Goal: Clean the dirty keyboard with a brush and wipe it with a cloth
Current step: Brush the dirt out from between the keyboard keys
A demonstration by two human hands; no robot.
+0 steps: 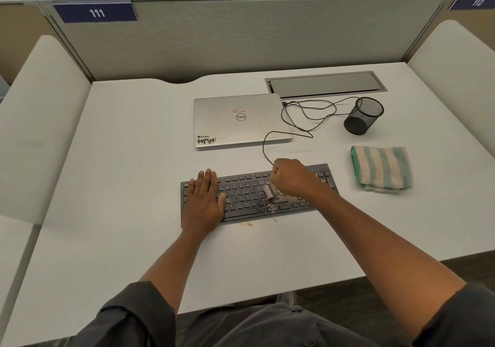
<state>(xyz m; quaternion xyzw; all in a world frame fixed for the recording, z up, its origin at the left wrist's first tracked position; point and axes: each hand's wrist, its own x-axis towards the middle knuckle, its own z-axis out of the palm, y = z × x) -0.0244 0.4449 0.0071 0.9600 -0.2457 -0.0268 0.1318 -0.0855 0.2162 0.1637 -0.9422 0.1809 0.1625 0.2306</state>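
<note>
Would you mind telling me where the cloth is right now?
The striped cloth lies folded on the desk, right of the keyboard, below the mesh cup.

One keyboard (254,194), one brush (269,192), one cloth (381,168), one laptop (241,120), one mesh cup (364,115), two hands

The keyboard (257,192) lay on the bench (120,159) nearest the person, with the left hand (205,198) flat on its left end and the right hand (290,176) over its right half, holding a brush (270,192) down on the keys. Behind the keyboard lay a closed laptop (238,120), its cable (297,121) looping to the right of it toward a mesh cup (363,116). The folded cloth (381,168) lay right of the keyboard, in front of the cup, and a cable hatch (325,84) sat set into the bench behind laptop and cup.
</note>
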